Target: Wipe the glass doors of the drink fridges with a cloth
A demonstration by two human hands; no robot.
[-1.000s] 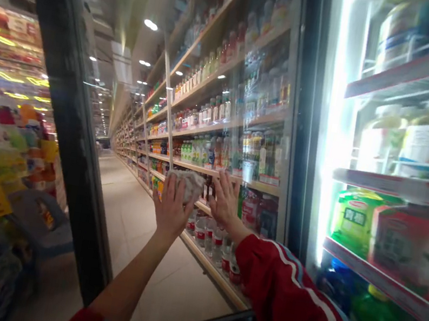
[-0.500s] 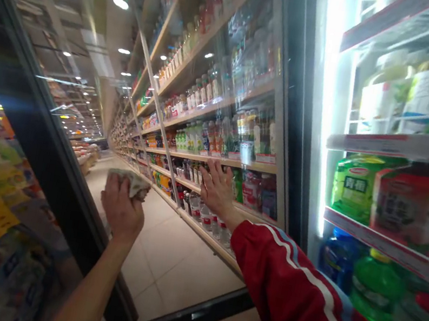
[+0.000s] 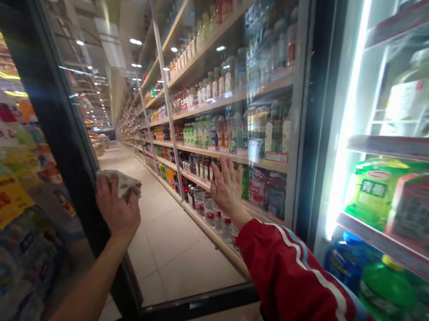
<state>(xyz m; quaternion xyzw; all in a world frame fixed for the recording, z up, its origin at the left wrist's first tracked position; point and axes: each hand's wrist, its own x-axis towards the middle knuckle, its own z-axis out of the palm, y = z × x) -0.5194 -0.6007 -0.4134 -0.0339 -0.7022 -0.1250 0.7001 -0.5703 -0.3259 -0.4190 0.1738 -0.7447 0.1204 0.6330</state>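
Note:
A glass door [image 3: 166, 251] with a black frame stands swung out in front of me. My left hand [image 3: 117, 213] presses a crumpled, pale cloth [image 3: 122, 182] against the glass near the door's left frame edge. My right hand [image 3: 228, 187] lies with spread fingers on the same pane, farther right, and holds nothing. A red sleeve with white and blue stripes covers my right forearm. Bottles on shelves show in the glass behind both hands; whether seen through it or mirrored, I cannot tell.
To the right is a lit cooler with a green drink pack [image 3: 376, 190], a large green bottle [image 3: 388, 291] and pale bottles above on wire shelves. On the left, wrapped goods are stacked beside a yellow price sign [image 3: 2, 200]. The black door frame [image 3: 199, 303] runs low across the floor.
My left hand and the cloth have shifted slightly left, closer to the door frame. My right hand stays spread on the glass. The view has turned a little to the left.

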